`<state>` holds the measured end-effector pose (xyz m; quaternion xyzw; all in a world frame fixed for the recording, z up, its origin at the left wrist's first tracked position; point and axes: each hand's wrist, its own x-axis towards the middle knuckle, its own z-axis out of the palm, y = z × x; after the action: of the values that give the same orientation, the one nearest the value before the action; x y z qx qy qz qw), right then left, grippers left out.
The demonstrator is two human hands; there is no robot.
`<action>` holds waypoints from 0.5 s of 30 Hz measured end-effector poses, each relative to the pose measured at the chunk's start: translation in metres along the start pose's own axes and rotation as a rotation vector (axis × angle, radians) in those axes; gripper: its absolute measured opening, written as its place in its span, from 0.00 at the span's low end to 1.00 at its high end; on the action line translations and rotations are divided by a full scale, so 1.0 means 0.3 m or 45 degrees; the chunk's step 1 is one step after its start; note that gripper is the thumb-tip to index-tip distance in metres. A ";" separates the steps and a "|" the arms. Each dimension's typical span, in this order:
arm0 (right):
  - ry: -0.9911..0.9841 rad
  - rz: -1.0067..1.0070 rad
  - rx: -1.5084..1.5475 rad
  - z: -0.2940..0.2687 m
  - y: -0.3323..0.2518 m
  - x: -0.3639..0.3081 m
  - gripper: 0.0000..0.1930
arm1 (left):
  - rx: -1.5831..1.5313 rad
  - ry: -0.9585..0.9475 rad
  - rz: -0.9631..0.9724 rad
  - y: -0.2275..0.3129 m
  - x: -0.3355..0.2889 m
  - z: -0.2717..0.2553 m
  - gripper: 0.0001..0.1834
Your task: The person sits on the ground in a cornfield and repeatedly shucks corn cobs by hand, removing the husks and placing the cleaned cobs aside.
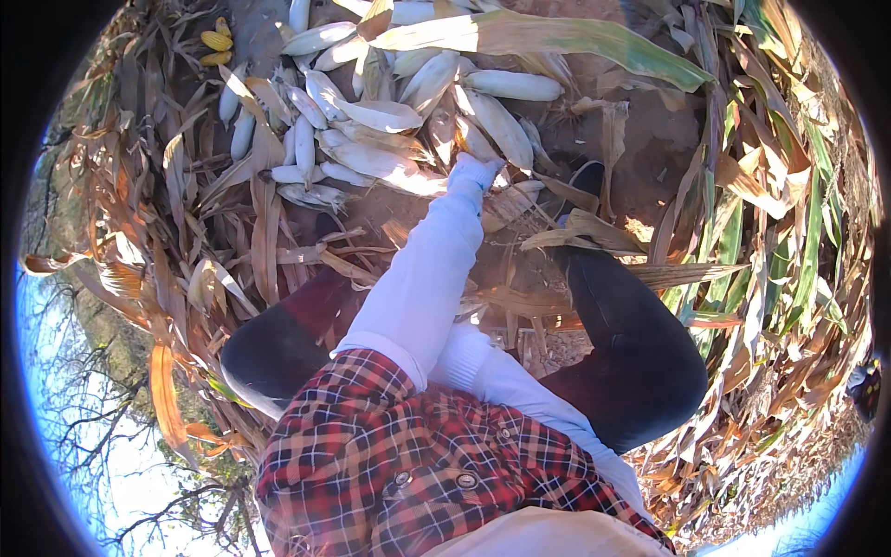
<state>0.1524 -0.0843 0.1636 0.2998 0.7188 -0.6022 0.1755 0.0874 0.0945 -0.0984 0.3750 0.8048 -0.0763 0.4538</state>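
We note the left hand [476, 174], in a pale glove, at the near edge of a heap of pale-husked corn ears [376, 158]. Its fingers point away from the body, tips against the husks; whether they have closed on one we cannot tell. One ear [499, 128] lies slanted just beyond and right of the fingertips; others lie to their left and farther off. A dry husk leaf [510, 204] sits just right of the wrist. Our right hand is hidden behind the left forearm, its fingers unreadable; only a white ribbed cuff [464, 360] and sleeve show. Yellow cobs [216, 41] lie at far left, and a long green-tan leaf [557, 39] crosses the heap's far side.
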 end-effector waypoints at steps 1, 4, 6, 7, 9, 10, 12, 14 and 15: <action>0.021 -0.010 0.012 -0.002 0.007 0.000 0.24 | -0.055 0.040 -0.040 0.027 -0.010 0.002 0.60; 0.077 -0.033 0.025 -0.012 0.016 -0.019 0.24 | -0.153 0.030 -0.091 0.059 0.012 -0.006 0.58; 0.097 -0.046 0.020 -0.002 0.010 -0.038 0.24 | -0.211 0.018 -0.097 0.012 0.062 0.013 0.52; 0.123 -0.057 0.015 0.003 0.006 -0.042 0.24 | -0.208 -0.076 -0.011 -0.019 0.063 -0.009 0.51; 0.173 -0.085 0.000 0.011 -0.001 -0.043 0.24 | -0.206 -0.256 0.161 -0.095 0.057 -0.080 0.49; 0.177 -0.095 -0.018 0.009 -0.006 -0.052 0.24 | -0.307 -0.319 0.162 -0.146 0.033 -0.094 0.41; 0.238 -0.106 -0.002 -0.005 -0.014 -0.045 0.23 | -0.606 -0.501 0.406 -0.209 -0.093 -0.198 0.39; 0.361 -0.016 -0.063 -0.018 -0.022 -0.050 0.23 | -0.674 -0.504 0.536 -0.268 -0.260 -0.345 0.37; 0.439 0.031 -0.039 -0.031 -0.021 -0.050 0.23 | -0.568 -0.420 0.549 -0.281 -0.343 -0.433 0.36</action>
<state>0.1607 -0.0791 0.1797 0.4047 0.7437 -0.5285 0.0614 -0.0252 0.0400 0.0393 0.4104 0.6197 0.1394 0.6542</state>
